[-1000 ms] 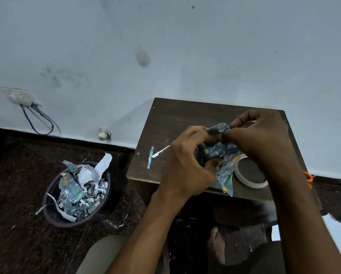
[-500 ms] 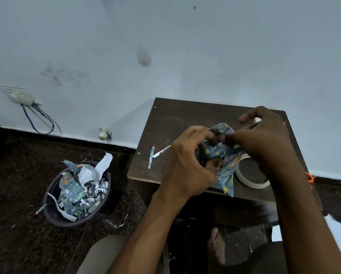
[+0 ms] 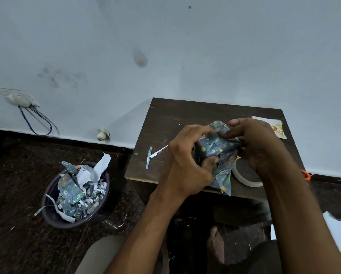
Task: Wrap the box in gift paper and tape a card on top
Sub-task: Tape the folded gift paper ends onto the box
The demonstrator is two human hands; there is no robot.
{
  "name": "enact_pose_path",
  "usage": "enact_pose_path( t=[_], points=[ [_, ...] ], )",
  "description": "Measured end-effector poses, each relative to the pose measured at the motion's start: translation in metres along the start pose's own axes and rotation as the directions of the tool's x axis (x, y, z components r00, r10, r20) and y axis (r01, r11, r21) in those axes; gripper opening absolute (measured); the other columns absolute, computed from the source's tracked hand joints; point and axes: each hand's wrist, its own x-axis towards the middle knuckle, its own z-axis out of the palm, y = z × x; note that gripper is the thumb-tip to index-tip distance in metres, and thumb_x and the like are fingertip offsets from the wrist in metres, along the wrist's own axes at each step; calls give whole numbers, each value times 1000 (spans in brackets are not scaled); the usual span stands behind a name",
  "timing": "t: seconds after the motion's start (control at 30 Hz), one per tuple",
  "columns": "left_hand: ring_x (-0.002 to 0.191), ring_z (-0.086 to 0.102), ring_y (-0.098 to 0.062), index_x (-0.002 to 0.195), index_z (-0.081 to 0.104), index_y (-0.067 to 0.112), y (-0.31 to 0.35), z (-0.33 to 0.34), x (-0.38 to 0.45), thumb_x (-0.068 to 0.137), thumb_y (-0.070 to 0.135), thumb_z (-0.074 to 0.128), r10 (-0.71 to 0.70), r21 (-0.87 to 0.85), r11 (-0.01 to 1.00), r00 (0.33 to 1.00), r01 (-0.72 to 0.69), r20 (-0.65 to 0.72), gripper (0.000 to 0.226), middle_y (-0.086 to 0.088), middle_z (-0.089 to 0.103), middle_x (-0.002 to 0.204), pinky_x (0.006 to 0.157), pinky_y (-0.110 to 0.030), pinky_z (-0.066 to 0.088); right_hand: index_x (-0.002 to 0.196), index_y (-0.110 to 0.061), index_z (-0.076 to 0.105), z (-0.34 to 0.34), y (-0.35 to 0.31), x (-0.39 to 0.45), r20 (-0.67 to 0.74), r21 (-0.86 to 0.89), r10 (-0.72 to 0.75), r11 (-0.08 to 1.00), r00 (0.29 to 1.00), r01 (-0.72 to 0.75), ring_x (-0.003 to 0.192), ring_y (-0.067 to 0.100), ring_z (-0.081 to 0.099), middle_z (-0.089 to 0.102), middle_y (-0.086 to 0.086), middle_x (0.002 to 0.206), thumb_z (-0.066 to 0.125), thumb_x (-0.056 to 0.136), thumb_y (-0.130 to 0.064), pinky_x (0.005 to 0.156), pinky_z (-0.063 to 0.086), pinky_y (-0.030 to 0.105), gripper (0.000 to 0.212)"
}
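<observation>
Above the front edge of the dark wooden desk (image 3: 165, 123), left hand (image 3: 182, 165) and right hand (image 3: 258, 147) pinch the small box in thin, tearable blue patterned gift paper (image 3: 218, 149), best held by its firm corners.

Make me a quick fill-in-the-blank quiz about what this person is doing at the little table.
1. Both hands, left hand and right hand, grip a box wrapped in blue ____ paper.
2. The tape roll lies on the ____.
3. The card lies near the table's far ____ corner.
4. Paper scraps fill the ____ on the floor.

Answers: gift; table; right; bin
</observation>
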Motion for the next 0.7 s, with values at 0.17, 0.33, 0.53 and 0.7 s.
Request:
enact_pose_path(
  t=[0.17, 0.33, 0.53, 0.7],
  points=[
    [104, 63, -10, 107, 76, 13, -3, 2, 0, 66, 10, 89, -14, 21, 1000, 1000, 14, -20, 42, 1, 64, 116, 84, -17, 52, 85, -18, 60, -1, 2, 4, 5, 13, -20, 1000, 1000, 19, 77, 21, 62, 65, 8, 87, 68, 83, 8, 59, 45, 32, 27],
    [86, 67, -16, 87, 59, 15, -2, 1, 2, 63, 12, 88, -135, -89, 988, 987, 127, -93, 38, 3, 66, 93, 77, -38, 58, 91, -18, 62, -3, 10, 4, 75, -11, -206, 978, 976, 207, 79, 16, 59, 64, 4, 88, 69, 83, -4, 61, 43, 28, 18],
    [88, 74, -24, 91, 54, 21, -11, -4, 12, 59, 18, 86, -489, -432, 816, 858, 385, -158, 45, -12, 71, 98, 75, -40, 61, 123, -7, 61, -18, 21, 7, 460, 10, -237, 965, 855, 262, 93, 26, 75, 74, 13, 111, 81, 72, -10, 70, 60, 31, 54],
    [93, 71, -14, 103, 60, 26, -28, -1, 10, 79, 23, 80, -714, -328, 684, 690, 652, -117, 31, 2, 70, 103, 82, -35, 59, 111, -15, 70, -1, 44, 21, 355, -205, -246, 921, 902, 332, 96, 32, 75, 77, 11, 102, 86, 69, -24, 91, 59, 55, 46]
  ],
)
